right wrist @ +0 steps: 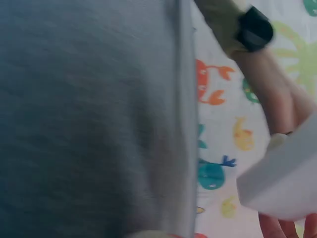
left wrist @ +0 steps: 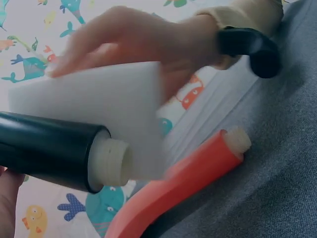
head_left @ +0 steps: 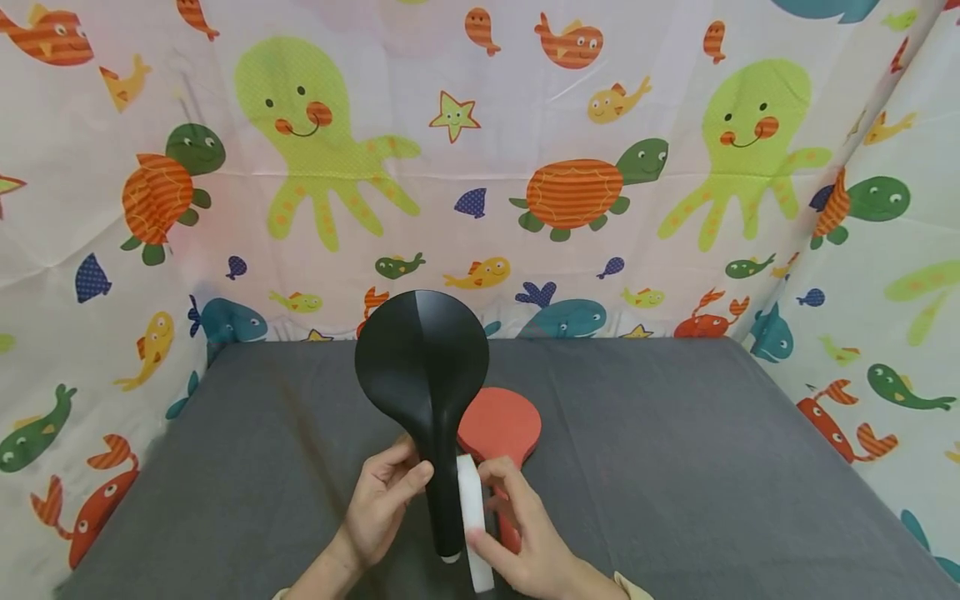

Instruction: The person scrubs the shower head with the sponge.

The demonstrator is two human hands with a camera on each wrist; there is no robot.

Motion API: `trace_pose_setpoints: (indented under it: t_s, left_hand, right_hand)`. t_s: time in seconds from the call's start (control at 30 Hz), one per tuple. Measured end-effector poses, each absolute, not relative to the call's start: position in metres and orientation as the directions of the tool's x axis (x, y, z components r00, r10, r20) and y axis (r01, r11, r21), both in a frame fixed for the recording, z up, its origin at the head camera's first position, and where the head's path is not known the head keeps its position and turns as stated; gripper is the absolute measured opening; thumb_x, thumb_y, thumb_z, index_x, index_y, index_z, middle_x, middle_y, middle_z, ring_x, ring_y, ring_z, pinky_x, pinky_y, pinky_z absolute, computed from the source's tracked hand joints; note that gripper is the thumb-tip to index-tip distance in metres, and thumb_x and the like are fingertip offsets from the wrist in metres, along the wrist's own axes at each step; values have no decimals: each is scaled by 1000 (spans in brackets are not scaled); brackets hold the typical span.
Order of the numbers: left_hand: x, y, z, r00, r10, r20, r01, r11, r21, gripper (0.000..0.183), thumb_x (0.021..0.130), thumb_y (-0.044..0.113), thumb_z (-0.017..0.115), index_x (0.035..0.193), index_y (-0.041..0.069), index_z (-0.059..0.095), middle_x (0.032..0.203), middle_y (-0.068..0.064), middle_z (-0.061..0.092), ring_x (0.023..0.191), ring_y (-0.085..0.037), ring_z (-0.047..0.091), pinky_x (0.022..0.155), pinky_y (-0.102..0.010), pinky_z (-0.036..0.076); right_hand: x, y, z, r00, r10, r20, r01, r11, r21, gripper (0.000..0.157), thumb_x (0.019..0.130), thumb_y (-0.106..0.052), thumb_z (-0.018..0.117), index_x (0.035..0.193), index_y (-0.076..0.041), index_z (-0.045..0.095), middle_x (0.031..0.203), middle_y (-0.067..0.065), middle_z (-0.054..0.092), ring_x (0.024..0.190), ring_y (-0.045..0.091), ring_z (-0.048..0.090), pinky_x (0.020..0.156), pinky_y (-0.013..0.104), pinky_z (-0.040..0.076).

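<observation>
In the head view my left hand (head_left: pixel 382 504) holds a black handheld shower head (head_left: pixel 422 367) upright by its handle, the broad round end on top. A white threaded end (left wrist: pixel 111 161) sticks out of its handle in the left wrist view. My right hand (head_left: pixel 528 533) pinches a white sponge (head_left: pixel 472 525), a flat rectangular block, between thumb and fingers. That block stands on edge right beside the black handle. Fingers of the right hand (left wrist: pixel 124 42) are blurred in the left wrist view. The sponge (right wrist: pixel 282 178) partly covers the left arm in the right wrist view.
A red handheld shower head (head_left: pixel 501 423) lies on the grey cloth-covered table (head_left: pixel 660 467), behind the sponge and right hand. White curtains (head_left: pixel 495 67) printed with sea animals enclose the table at the back and both sides.
</observation>
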State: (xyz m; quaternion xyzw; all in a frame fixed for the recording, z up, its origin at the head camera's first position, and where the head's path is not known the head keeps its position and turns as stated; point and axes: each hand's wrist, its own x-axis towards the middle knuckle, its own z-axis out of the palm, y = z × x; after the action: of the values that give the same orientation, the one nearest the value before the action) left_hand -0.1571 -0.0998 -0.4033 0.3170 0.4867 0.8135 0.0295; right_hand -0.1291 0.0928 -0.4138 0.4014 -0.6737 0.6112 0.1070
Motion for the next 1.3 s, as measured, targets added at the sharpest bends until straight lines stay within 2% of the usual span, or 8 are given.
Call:
trace_pose_setpoints:
  t_s: [0.17,0.4,0.6,0.77,0.97,1.1,1.2,1.3]
  left_hand:
    - [-157,-97,-403,-777,360,516,290,-522,802,30,91,-12,43,120,-16,51,135,-18,43,126,-23,36,98,-31,39]
    - [-154,-92,-407,-725,392,566,339,-512,789,31,89,-14,45,118,-14,54,128,-20,48,121,-24,39,99,-32,34]
    - [-154,-93,-405,-759,351,549,324,-528,785,28,89,-14,46,112,-10,60,117,-13,54,110,-19,44,90,-29,42]
    - [-158,-98,-407,-823,311,475,238,-571,786,30,91,-13,43,116,-8,59,113,-8,54,102,-13,50,76,-27,51]
    - [-168,-102,-418,-888,271,372,169,-560,811,31,95,-7,41,123,-8,54,116,-8,59,103,-15,57,81,-31,51]
    - [-173,-104,-428,-937,247,248,88,-519,850,23,95,-3,45,111,-6,61,100,-5,63,89,-13,59,74,-29,52]
    - [-173,-107,-436,-974,198,109,2,-473,881,17,94,1,50,99,1,66,88,-2,61,79,-10,58,69,-26,52]
    - [-171,-113,-442,-992,126,-24,-77,-433,898,13,92,5,55,91,7,68,83,0,59,74,-9,58,65,-24,51]
  right_hand:
    - [-127,94,-413,-706,-418,572,-559,-168,-812,40,86,10,51,120,2,32,113,16,42,103,21,48,77,35,51]
    - [-133,92,-388,-817,-209,538,-478,-278,-833,35,90,7,48,120,5,30,117,15,41,108,23,46,81,32,49]
    - [-132,90,-392,-774,-282,567,-510,-254,-822,36,89,11,46,122,7,30,118,16,43,109,21,46,83,32,47]
    - [-125,91,-408,-721,-382,578,-584,-115,-804,41,88,9,52,124,1,34,115,14,44,104,20,49,77,34,49]
    - [-112,101,-423,-653,-508,562,-719,184,-670,43,88,-13,64,123,-7,39,111,5,42,97,14,46,72,25,48]
    - [-107,112,-424,-600,-614,513,-758,230,-610,41,90,-19,62,123,-9,41,111,2,41,94,10,47,74,18,45]
    - [-107,124,-418,-618,-614,491,-753,284,-594,41,89,-21,64,123,-12,43,112,0,42,95,8,48,74,18,45]
    - [-110,141,-411,-694,-551,463,-704,384,-598,40,88,-22,64,121,-14,44,112,-3,43,95,8,47,72,21,46]
